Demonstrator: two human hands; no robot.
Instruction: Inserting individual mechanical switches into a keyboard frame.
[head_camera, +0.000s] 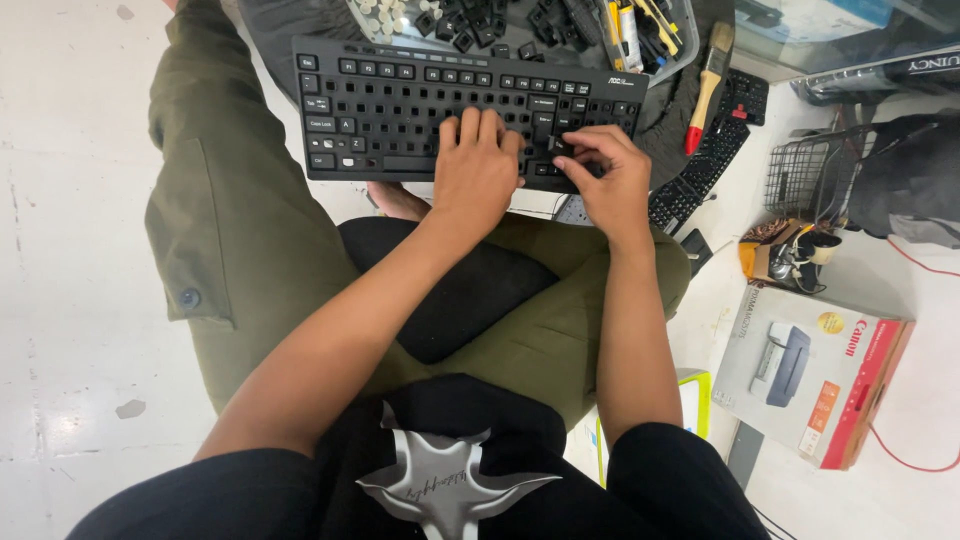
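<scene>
A black keyboard (400, 110) lies across my lap, most of its keycaps gone and only a few left at the edges. My left hand (475, 165) rests flat on the keyboard's middle, fingers together, holding it down. My right hand (605, 175) is at the keyboard's right part, thumb and fingers pinched around a small black keycap (562, 150) against the board. I sit cross-legged on the floor in olive trousers.
A clear tray (520, 25) of loose black and white keycaps and tools sits beyond the keyboard. A paintbrush (708, 85) with a red handle lies on a second black keyboard (705, 160). At right are a wire basket (815, 180) and a printer box (815, 375).
</scene>
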